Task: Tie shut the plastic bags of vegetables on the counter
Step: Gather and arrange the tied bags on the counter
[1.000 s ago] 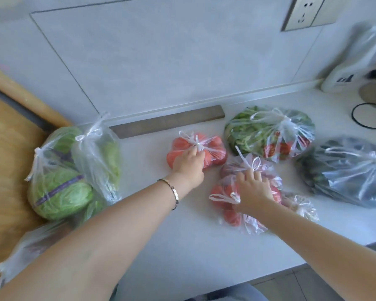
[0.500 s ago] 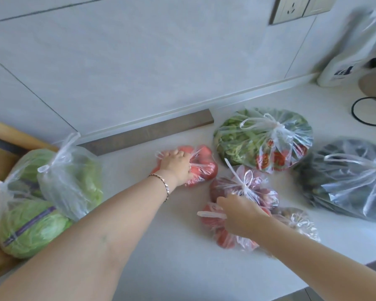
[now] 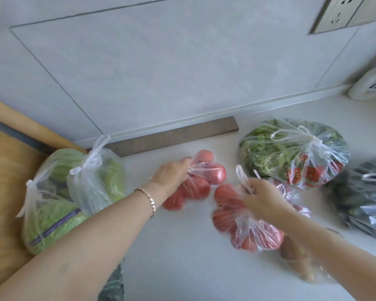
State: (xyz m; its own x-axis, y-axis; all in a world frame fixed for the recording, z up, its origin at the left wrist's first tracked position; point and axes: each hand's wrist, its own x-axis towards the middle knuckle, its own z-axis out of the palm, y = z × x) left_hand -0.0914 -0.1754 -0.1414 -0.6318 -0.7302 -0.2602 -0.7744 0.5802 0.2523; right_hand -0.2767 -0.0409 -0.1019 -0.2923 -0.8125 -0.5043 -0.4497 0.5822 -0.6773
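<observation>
Two grips are in effect: left hand clenches the gathered neck of the left tomato bag; right hand clenches the handles of the right tomato bag. Both bags are mid-desk, just apart.

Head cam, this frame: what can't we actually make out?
All head view.
1. Neck of left tomato bag: covered by gripping left hand; knot unseen.
2. Neck of right tomato bag: inside right hand; knot unseen.
3. Contents of brownish bag: blurred, partly under right forearm.
4. Contents of dark bag: unclear, cut by right edge.
5. Most of white appliance: cut by right edge.
</observation>
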